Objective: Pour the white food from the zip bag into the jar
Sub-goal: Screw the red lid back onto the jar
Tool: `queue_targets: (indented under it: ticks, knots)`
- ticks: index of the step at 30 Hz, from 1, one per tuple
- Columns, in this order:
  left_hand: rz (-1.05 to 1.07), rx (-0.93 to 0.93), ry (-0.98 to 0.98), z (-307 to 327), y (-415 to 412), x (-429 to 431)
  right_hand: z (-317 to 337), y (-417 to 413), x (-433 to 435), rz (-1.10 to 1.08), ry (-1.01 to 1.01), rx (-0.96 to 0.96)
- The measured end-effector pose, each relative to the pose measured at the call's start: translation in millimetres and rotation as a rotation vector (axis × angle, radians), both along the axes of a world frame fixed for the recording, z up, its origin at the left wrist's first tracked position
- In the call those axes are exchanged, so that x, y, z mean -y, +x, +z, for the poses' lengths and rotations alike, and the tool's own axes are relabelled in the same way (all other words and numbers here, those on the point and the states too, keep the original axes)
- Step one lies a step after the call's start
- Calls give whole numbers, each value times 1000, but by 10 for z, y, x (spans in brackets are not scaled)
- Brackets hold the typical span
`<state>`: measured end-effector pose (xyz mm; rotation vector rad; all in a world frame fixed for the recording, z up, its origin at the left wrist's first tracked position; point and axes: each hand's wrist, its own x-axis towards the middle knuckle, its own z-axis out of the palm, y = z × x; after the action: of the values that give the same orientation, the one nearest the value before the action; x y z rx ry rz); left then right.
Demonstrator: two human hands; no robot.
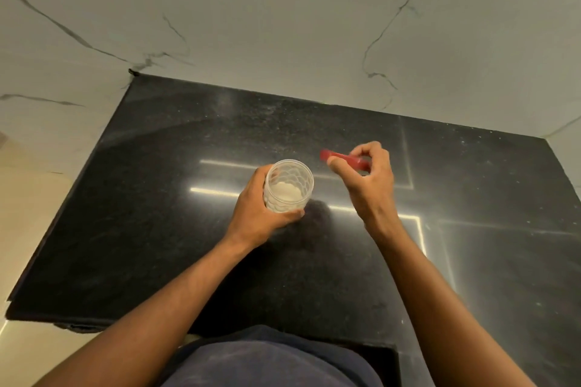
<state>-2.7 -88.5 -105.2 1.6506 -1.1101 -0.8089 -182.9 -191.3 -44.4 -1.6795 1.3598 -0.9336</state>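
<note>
Left hand (261,210) is gripping the clear patterned jar (289,181) — fingers and thumb are wrapping round its lower wall. Jar is sitting near the centre of the black countertop (188,229), mouth uncovered and facing up; whether its base is touching the surface I cannot tell. White food (285,192) is lying in a shallow layer at the jar bottom. Right hand (367,185) is pinching a flat red lid (333,156) between thumb and curled fingers — holding it edge-on just right of the jar rim, apart from it. Marble-veined wall (283,25) is standing behind the countertop.
</note>
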Motion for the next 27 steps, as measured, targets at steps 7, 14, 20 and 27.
queue_targets:
  ticks: [7,14,20,27]
  knots:
    - [-38,-27,9,-19,20,-5,92,268,-225,500,-188,-382]
    - [-31,-2,23,-38,24,2,227,440,-118,616,-209,-703]
    - [-6,56,53,-53,20,15,300,747,-105,352,-331,-1069]
    - [-40,46,49,-74,86,-9,416,673,50,417,-303,-1039]
